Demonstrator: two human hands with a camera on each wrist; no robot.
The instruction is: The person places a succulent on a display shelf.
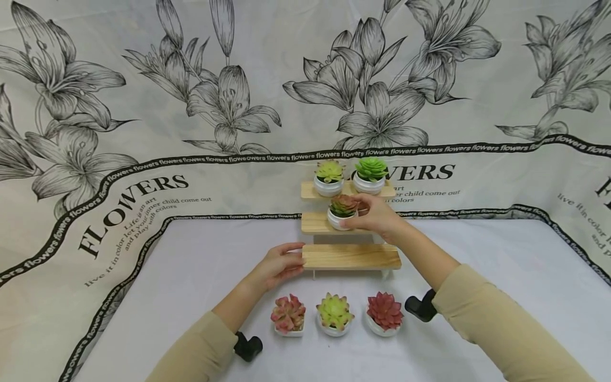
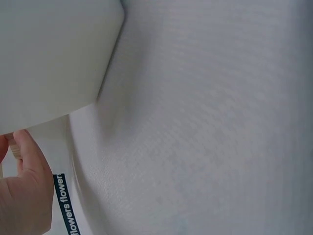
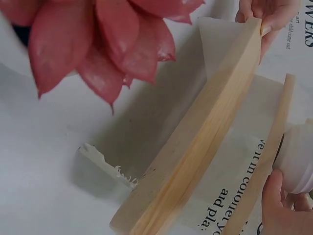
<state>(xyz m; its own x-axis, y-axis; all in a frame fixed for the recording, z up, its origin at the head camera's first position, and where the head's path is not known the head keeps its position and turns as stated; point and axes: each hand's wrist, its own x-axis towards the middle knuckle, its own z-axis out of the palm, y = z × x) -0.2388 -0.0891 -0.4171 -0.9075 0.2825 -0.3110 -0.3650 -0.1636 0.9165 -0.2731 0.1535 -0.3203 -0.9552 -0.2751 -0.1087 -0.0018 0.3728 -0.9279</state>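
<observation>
A three-step wooden display stand (image 1: 350, 256) stands on the white tablecloth. My left hand (image 1: 281, 264) grips the left end of its lowest board; the right wrist view shows the thumb of that left hand (image 3: 271, 19) at the board's end. With my right hand (image 1: 377, 216) I hold a reddish-green potted succulent (image 1: 342, 206) by its white pot, at the left half of the middle board. In the right wrist view, fingertips are against the white pot (image 3: 298, 156). On the top board sit a yellow-green succulent (image 1: 329, 178) and a bright green succulent (image 1: 369, 175).
In front of the stand, a pink succulent (image 1: 288, 315), a yellow-green one with red tips (image 1: 335, 314) and a dark red one (image 1: 384, 314) stand in a row in white pots. Behind the stand hangs a flower-printed cloth (image 1: 248, 183). Black wrist devices (image 1: 248, 346) show below both forearms.
</observation>
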